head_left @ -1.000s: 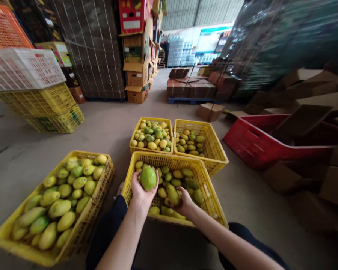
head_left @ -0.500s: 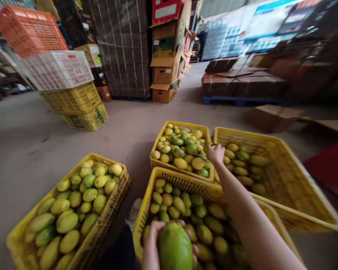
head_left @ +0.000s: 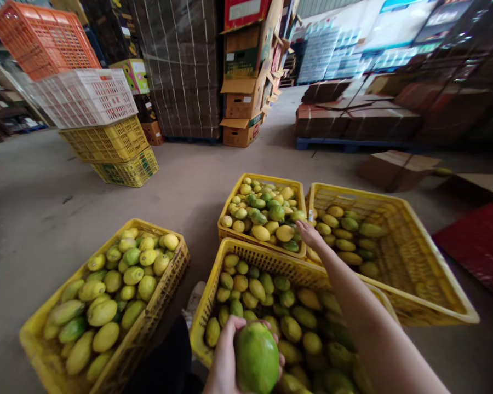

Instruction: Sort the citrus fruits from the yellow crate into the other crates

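- Green fruit (head_left: 258, 358) is clasped in left hand (head_left: 223, 358), above near crate (head_left: 205, 298).
- Right hand (head_left: 310, 234) is held by back crate (head_left: 238, 238), at its right rim; grip cannot be told.
- Near crate is bordered by back crate and right crate (head_left: 411, 262).
- Left crate (head_left: 156, 303) is set apart across floor (head_left: 197, 210).
- Red bin (head_left: 476, 246) is seen farther right.

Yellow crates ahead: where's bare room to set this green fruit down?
In the right crate, the right side is bare between its fruit and right rim; floor also shows between the left crate and rear crate. Those two are heaped with fruit, and the near crate is crowded around the left hand.
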Demonstrator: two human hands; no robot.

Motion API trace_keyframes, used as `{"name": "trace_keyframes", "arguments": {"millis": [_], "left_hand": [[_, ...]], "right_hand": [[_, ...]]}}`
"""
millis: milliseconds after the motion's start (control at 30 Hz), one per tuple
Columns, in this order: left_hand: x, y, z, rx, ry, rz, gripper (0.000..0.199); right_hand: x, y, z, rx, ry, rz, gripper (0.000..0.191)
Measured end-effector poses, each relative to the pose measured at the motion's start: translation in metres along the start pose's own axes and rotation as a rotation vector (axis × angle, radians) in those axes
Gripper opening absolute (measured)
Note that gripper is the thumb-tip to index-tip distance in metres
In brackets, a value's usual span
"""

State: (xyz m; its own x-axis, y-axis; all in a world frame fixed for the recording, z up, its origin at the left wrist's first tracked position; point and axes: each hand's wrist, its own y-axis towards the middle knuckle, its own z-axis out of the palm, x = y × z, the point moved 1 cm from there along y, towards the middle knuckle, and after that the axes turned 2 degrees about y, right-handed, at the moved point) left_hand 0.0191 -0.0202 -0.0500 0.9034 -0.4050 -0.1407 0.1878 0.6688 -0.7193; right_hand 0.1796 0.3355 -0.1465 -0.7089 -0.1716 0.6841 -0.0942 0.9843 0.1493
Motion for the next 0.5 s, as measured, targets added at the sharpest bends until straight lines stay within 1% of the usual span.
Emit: {"name": "trace_keyframes", "arguments": {"millis": [67, 133, 233, 300, 333, 367, 433, 500], "left_hand": [[-0.003, -0.006, 0.007, -0.011, 0.012, 0.003, 0.029], [-0.007, -0.015, 0.014, 0.007, 0.041, 0.016, 0.030], [-0.010, -0.026, 0.020, 0.018, 0.071, 0.062, 0.029], [-0.007, -0.030, 0.019, 0.039, 0.069, 0.085, 0.028], [-0.005, -0.030, 0.018, 0.059, 0.066, 0.089, 0.027], [-0.002, -0.029, 0.016, 0.079, 0.066, 0.092, 0.027], [0.004, -0.023, 0.010, 0.098, 0.087, 0.103, 0.029], [0.012, -0.013, 0.001, 0.063, 0.149, 0.111, 0.030]], "right_hand": [[0.008, -0.022, -0.004, 0.021, 0.017, 0.023, 0.031], [0.016, -0.055, -0.009, 0.033, 0.044, 0.025, 0.034], [0.026, -0.117, -0.025, 0.073, 0.094, -0.020, 0.030], [0.033, -0.158, -0.041, 0.097, 0.145, -0.044, 0.026], [0.036, -0.178, -0.049, 0.101, 0.207, -0.035, 0.025], [0.040, -0.197, -0.058, 0.091, 0.276, -0.007, 0.023], [0.049, -0.232, -0.076, 0.042, 0.424, 0.092, 0.023], [0.058, -0.264, -0.091, 0.022, 0.549, 0.182, 0.023]]}}
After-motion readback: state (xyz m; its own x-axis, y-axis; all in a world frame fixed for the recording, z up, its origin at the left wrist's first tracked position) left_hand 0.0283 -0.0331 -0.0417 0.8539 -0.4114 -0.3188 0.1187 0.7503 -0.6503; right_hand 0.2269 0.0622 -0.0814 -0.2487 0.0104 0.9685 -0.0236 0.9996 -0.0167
